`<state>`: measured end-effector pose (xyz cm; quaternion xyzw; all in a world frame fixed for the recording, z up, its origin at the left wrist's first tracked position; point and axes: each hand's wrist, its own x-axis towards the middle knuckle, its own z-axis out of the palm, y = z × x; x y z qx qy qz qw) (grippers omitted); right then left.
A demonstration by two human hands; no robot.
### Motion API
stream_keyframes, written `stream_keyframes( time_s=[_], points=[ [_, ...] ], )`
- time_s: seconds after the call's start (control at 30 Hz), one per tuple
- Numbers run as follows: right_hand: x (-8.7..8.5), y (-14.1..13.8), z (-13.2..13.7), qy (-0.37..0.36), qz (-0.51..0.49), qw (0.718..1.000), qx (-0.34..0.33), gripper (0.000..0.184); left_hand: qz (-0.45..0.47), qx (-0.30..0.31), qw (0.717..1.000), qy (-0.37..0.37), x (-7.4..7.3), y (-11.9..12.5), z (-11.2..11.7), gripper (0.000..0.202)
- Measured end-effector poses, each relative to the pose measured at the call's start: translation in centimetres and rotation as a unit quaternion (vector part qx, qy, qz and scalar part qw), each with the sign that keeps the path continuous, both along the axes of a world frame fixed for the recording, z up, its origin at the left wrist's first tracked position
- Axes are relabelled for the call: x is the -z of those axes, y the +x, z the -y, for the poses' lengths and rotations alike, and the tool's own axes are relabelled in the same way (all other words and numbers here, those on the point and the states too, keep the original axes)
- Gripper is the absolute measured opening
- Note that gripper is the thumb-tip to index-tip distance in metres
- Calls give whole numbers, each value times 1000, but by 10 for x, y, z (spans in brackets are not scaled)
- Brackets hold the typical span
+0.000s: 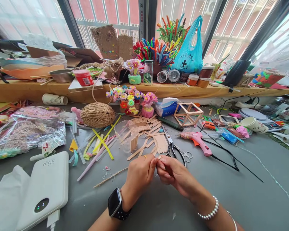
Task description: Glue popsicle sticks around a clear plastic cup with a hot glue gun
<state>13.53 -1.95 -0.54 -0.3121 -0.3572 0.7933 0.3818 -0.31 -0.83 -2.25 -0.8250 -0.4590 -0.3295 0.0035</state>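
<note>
My left hand, with a black smartwatch on its wrist, and my right hand, with a bead bracelet, meet over the grey table. Both are closed, fingertips pinched together on something small that I cannot make out. Just beyond them lie a heap of wooden craft sticks and black-handled scissors. A pink glue gun lies to the right with its black cord trailing toward me.
A twine ball, pipe-cleaner flower pots, a stick-frame cube, coloured straws, a white power bank and foil bags crowd the table. The wooden sill behind holds jars, bowls and a blue bag.
</note>
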Motion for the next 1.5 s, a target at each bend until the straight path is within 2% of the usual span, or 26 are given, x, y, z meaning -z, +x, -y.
stream_keyframes(
  time_s=[0.1, 0.3, 0.5, 0.63, 0.77, 0.83, 0.9, 0.97, 1.0, 1.13, 1.2, 1.3, 1.5],
  points=[
    [3, 0, 0, -29, -9, 1000, 9, 24, -23, 4, 1000, 18, 2, 0, -1, 47],
    [5, -5, 0, -57, -17, 997, 43, 25, -20, 9, 999, -23, 5, 2, -1, 45],
    [7, -12, 4, -28, 22, 994, 100, 27, 28, 18, 996, -88, 8, 3, 0, 47],
    [7, -15, 4, -21, 33, 994, 103, 28, 42, 10, 990, -132, 9, 4, 0, 48],
    [8, -14, 2, 24, 60, 993, 101, 28, 77, -3, 974, -211, 4, 5, -2, 49],
    [9, -12, 0, 69, 115, 987, 84, 30, 109, -3, 961, -255, -2, 4, -3, 51],
    [8, -9, -1, 140, 187, 970, 68, 34, 135, -8, 948, -289, -7, 3, -5, 54],
    [9, -5, -2, 233, 274, 930, 78, 36, 156, -21, 939, -307, -10, 2, -6, 56],
    [10, -4, -2, 280, 328, 897, 97, 35, 165, -25, 935, -314, -10, 2, -6, 56],
    [15, -1, -4, 421, 533, 714, 168, 38, 186, -24, 926, -328, -8, 3, -6, 49],
    [19, 0, -6, 461, 579, 645, 191, 39, 184, -13, 928, -322, -7, 5, -5, 46],
    [24, 3, -11, 489, 614, 583, 211, 38, 168, 6, 939, -301, -8, 6, -4, 39],
    [26, 11, -19, 503, 676, 499, 201, 27, 139, 57, 948, -281, -8, 7, -2, 26]
  ],
)
